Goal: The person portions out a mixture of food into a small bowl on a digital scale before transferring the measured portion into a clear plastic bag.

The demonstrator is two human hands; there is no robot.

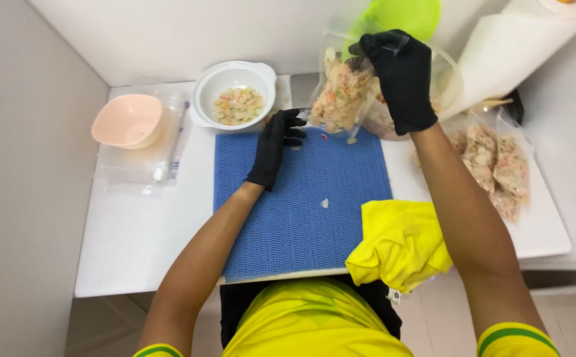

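My right hand (399, 78), in a black glove, grips the top of a clear plastic bag (341, 96) filled with pale mixed food pieces and holds it up over the far edge of a blue mat (301, 218). My left hand (276, 147), also gloved in black, rests on the mat's far left part with its fingers bent near the bag's bottom; it holds nothing. A white bowl (230, 80) with some of the same food stands just beyond the left hand. A few loose pieces lie on the mat.
A pink bowl (128, 119) sits on flat clear bags (139, 165) at the left. Filled bags (496, 165) lie at the right by a paper towel roll (519, 39). A yellow cloth (400, 244) covers the mat's near right corner. A green lid (397, 16) and a clear bowl (446, 79) stand behind.
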